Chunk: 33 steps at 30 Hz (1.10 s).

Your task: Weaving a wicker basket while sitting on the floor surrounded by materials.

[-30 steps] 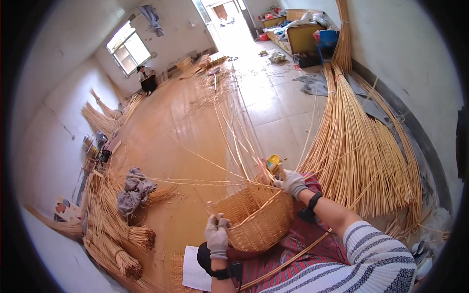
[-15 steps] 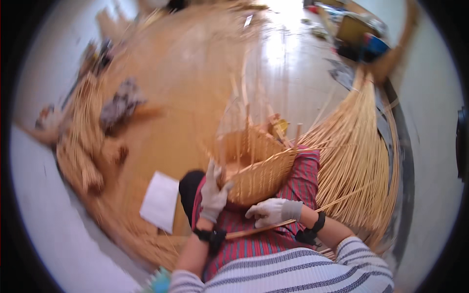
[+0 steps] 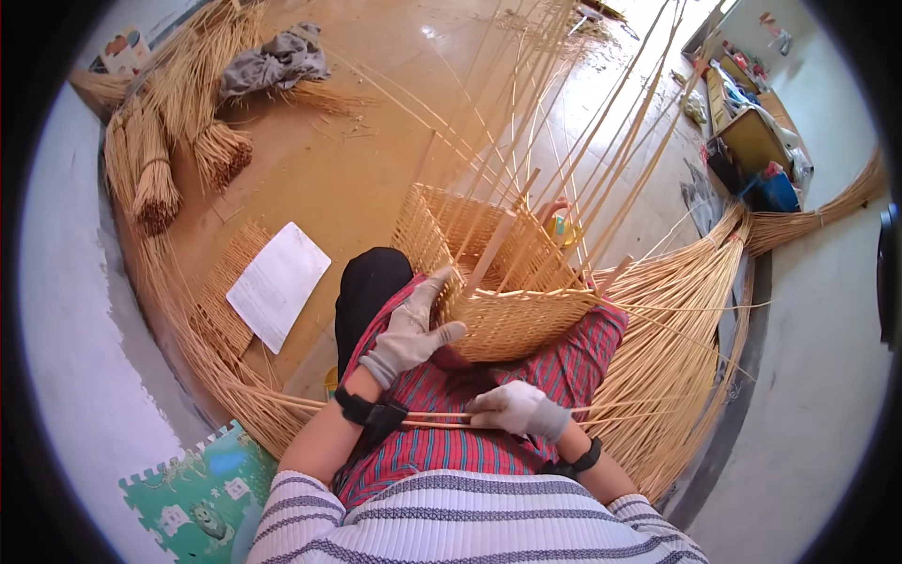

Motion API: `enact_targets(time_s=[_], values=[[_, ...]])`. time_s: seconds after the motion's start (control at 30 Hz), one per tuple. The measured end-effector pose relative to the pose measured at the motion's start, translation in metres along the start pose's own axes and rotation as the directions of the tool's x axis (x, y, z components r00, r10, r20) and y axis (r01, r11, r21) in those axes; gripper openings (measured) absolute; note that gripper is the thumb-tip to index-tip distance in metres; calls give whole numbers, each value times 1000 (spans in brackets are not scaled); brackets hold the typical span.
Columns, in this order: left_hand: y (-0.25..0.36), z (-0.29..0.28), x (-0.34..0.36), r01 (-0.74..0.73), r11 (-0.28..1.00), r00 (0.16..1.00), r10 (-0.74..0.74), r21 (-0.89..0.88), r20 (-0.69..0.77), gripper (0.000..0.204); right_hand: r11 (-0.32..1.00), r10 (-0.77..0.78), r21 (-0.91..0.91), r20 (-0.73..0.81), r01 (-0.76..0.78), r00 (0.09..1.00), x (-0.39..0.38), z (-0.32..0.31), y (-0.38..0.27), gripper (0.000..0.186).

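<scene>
A half-woven wicker basket [image 3: 498, 282] rests on my lap, tilted, with long loose stakes rising from its rim. My left hand [image 3: 411, 331], in a grey glove, lies flat against the basket's near left side with fingers spread. In front of my belly my gloved right hand [image 3: 519, 410] is closed around a few thin wicker rods [image 3: 423, 417] that run sideways across the red striped cloth [image 3: 442, 442] over my lap.
A big fan of wicker rods [image 3: 672, 357] lies to my right along the wall. Bundles of straw [image 3: 155, 179] and a grey cloth [image 3: 277, 66] lie at the far left. A white sheet [image 3: 277, 282] rests on a woven mat, and a green foam tile [image 3: 202, 493] sits near left.
My view has tipped down toward my lap. My right hand left the basket's far rim and came down onto the rods at my belly; the left hand moved up onto the basket's side.
</scene>
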<state>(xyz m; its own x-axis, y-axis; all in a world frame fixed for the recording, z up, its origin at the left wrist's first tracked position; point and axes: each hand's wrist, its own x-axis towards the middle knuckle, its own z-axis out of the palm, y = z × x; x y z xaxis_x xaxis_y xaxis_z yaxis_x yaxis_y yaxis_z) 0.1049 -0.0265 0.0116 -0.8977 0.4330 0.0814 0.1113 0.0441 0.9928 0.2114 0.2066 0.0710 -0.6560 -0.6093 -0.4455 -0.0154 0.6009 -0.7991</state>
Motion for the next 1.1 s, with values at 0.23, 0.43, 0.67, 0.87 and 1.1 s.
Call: enact_targets(time_s=[0.23,0.43,0.67,0.87,1.1], values=[[64,-82,-23,-186,719,972,33,670,233,28,882,-137,-351,-830,-315,541,-38,-60,43,11],[61,-77,-16,18,602,977,159,798,-143,18,933,201,276,-932,232,302,-36,-56,45,11],[57,-10,8,-280,851,934,348,445,-79,26,193,171,732,-680,653,713,16,-23,-9,45],[65,13,6,-96,940,825,259,327,-503,42,892,-406,-86,-581,443,705,-5,-35,-85,36],[27,41,6,-202,970,927,145,-137,-345,48,880,-473,-304,-469,366,746,2,-23,-102,39]])
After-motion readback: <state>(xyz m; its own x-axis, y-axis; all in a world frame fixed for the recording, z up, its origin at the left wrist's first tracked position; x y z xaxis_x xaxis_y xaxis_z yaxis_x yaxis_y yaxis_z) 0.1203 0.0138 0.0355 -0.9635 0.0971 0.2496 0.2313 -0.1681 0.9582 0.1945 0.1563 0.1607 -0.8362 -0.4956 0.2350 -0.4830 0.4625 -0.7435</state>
